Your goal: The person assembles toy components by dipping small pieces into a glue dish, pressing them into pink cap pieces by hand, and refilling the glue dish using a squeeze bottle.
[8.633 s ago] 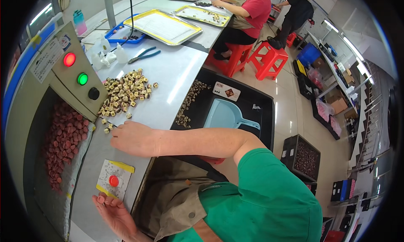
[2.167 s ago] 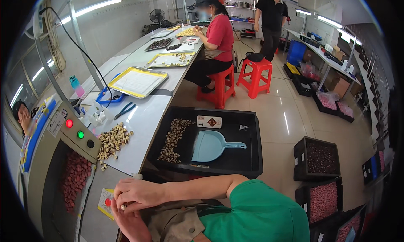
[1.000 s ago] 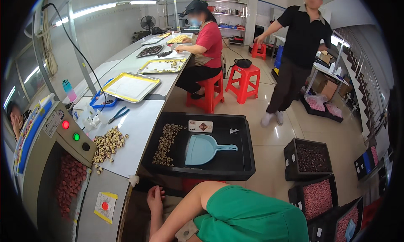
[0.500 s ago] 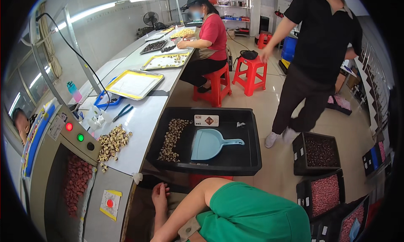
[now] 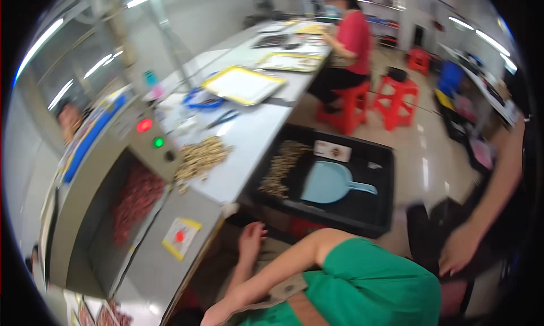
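Observation:
My left hand (image 5: 252, 235) is raised near the table's front edge, below the black tray. Its fingers are loosely bent and apart, with nothing seen in them. My right forearm, bare below a green sleeve (image 5: 374, 275), crosses over my left forearm toward the bottom edge. There my right hand (image 5: 214, 314) is partly cut off and its fingers are hidden. To the left, the beige machine (image 5: 144, 170) has a red and a green light and reddish pieces (image 5: 139, 198) in its opening. A card with a red button (image 5: 180, 236) lies on the grey surface before it.
A black tray (image 5: 377, 204) holds a blue dustpan (image 5: 327, 182) and small beige pieces (image 5: 283, 170). On the table (image 5: 241, 150) are more beige pieces (image 5: 201, 157), pliers (image 5: 223, 118) and a yellow-rimmed tray (image 5: 243, 83). A co-worker's arm (image 5: 490, 198) reaches down at the right.
The view has swung left and down, so the scene sits farther right. The co-worker in black has come closer at the right edge. My arms keep much the same pose.

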Available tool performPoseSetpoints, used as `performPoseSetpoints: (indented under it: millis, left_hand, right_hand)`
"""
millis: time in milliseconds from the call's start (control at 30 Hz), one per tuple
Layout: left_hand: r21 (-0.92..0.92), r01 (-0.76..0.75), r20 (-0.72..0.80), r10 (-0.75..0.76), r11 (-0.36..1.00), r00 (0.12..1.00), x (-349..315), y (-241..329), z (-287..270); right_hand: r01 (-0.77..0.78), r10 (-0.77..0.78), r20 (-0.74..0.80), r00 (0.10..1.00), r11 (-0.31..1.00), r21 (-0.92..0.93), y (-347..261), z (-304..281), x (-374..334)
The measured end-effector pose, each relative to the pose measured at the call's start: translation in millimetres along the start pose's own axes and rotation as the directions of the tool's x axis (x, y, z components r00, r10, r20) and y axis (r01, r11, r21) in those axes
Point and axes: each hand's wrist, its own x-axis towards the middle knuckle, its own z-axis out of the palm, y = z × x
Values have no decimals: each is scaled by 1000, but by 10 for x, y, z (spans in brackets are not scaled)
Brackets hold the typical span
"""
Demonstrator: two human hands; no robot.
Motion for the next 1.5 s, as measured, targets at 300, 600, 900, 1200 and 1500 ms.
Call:
performPoseSetpoints:
  millis: [300,600,900,1200,1500]
  left_hand:
    - [-44,-58,61,61,997,996,18,-393,-27]
    - [-155,-160,107,178,975,978,-1232,1189,-971]
    - [-609,-280,-307,105,742,946,-1152,1441,-1165]
    - [-669,-192,-231,45,718,972,-1095,1366,-1192]
    - [-814,-121,-162,-22,568,987,-980,1388,-1166]
  right_hand:
    - [-654,651,88,754,730,198,-809,-308,510]
    - [-662,430,-688,585,743,-98,-1588,-1482,72]
    - [-811,413,-710,571,419,-409,-1154,-1486,-198]
    - [-794,419,-705,573,498,-349,-964,-1542,-145]
    - [-787,435,-731,526,574,-225,-890,-1563,-245]
